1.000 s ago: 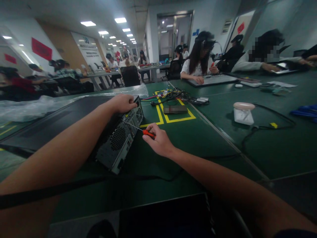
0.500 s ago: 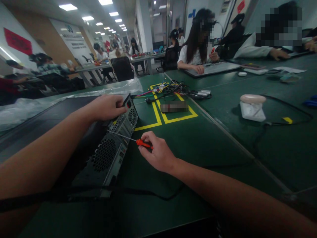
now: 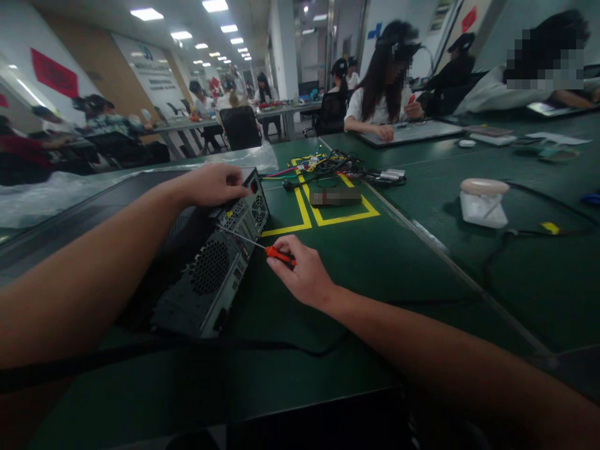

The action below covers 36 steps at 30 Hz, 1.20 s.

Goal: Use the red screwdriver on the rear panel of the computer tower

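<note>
A black and grey desktop computer case (image 3: 210,269) lies on its side at the left, its rear panel with a round fan grille turned to the right. My left hand (image 3: 215,184) is on its top near the far rear corner, fingers bent down and closed at the panel's edge. In my right hand (image 3: 302,269) is a screwdriver (image 3: 280,255) with an orange and black handle, gripped between thumb and fingers. Its thin shaft points left, and the tip meets the rear panel just below my left hand, at a spot too small to make out.
Tangled cables (image 3: 337,164) and a dark blurred box (image 3: 335,197) lie by yellow tape markings (image 3: 347,219). Right of these is a white earphone case (image 3: 482,203). A black strap or cable (image 3: 281,347) crosses the front. Across the table, a person (image 3: 379,94) works at a flat panel.
The whole view has shifted slightly, so things appear a little to the right and higher. Both hands keep their places at the case, and the screwdriver stays against the panel.
</note>
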Motion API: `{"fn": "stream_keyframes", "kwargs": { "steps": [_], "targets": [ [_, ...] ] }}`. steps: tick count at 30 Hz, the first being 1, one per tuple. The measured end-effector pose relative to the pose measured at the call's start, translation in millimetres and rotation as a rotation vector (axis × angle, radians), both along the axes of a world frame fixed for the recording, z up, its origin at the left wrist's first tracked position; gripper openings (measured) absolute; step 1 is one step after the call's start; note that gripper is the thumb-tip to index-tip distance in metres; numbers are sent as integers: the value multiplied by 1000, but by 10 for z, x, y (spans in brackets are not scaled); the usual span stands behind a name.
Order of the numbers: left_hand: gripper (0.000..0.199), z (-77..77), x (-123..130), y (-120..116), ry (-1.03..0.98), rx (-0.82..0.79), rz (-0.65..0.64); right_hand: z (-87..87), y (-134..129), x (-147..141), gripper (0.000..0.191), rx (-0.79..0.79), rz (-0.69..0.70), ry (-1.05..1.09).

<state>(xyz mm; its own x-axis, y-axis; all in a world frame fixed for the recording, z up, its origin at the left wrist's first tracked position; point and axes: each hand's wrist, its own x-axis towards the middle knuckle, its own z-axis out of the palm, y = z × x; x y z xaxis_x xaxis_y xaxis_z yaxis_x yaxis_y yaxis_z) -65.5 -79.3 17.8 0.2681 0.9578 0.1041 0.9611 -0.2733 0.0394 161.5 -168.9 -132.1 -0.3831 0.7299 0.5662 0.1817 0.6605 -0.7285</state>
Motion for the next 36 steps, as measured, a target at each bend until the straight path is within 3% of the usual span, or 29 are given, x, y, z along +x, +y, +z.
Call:
{"fn": "stream_keyframes", "kwargs": {
  "steps": [12, 36],
  "targets": [
    [22, -44, 22, -40, 48, 96, 6, -34, 35, 14, 15, 81, -50, 57],
    [21, -33, 98, -72, 71, 103, 35, -74, 49, -13, 13, -22, 29, 65]
  ]
}}
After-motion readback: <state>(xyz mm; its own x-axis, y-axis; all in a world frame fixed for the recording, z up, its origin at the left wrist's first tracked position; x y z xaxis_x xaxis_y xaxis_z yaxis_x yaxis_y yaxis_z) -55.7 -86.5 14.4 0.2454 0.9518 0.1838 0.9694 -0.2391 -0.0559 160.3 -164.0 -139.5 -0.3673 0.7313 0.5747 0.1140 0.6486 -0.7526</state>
